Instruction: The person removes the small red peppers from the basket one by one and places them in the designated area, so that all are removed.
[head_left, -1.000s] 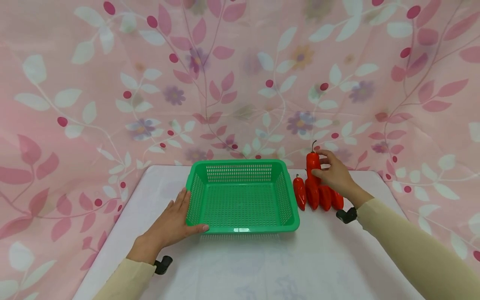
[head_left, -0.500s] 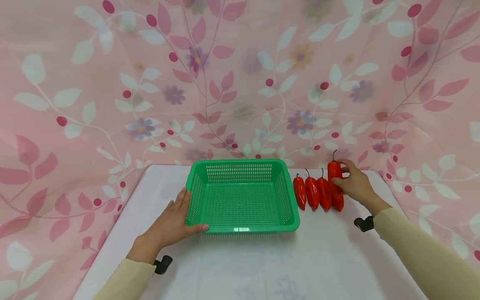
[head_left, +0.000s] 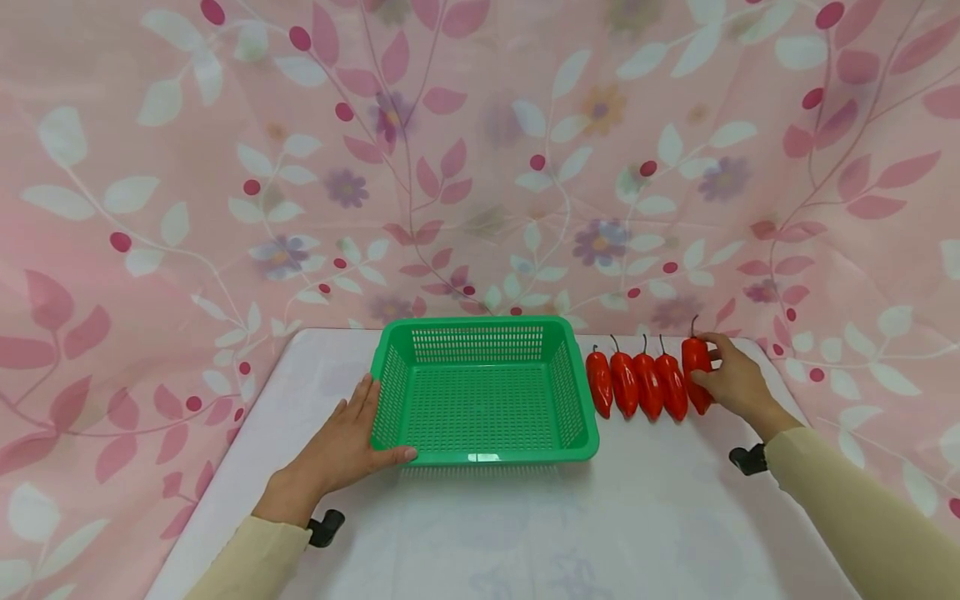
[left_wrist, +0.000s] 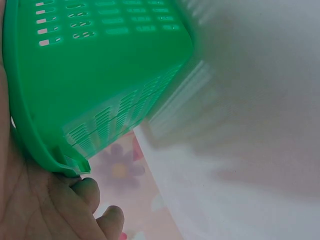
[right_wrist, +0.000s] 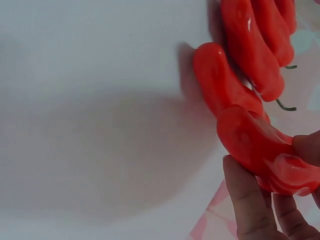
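Note:
At the right end of a row, my right hand (head_left: 737, 383) grips a glossy red chili pepper (head_left: 695, 357) between thumb and fingers, its dark stem pointing up and away. In the right wrist view this held pepper (right_wrist: 252, 142) overlaps its neighbour, a red pepper (right_wrist: 220, 75) on the cloth. Several more red peppers (head_left: 647, 388) lie side by side, stems toward the back. My left hand (head_left: 337, 446) rests on the left rim of a green plastic basket (head_left: 517, 457), fingers along the side and thumb over the front corner. The basket's inside shows only its perforated floor.
A white cloth (head_left: 480, 533) covers the table. Behind it hangs a pink curtain (head_left: 465, 167) with leaves and flowers, close to the table's back edge. The leftmost pepper (head_left: 599, 385) lies close by the basket's right wall.
My right hand has carried its pepper rightward and lowered it to the right end of the row, past the other peppers. My left hand and the basket stay in place.

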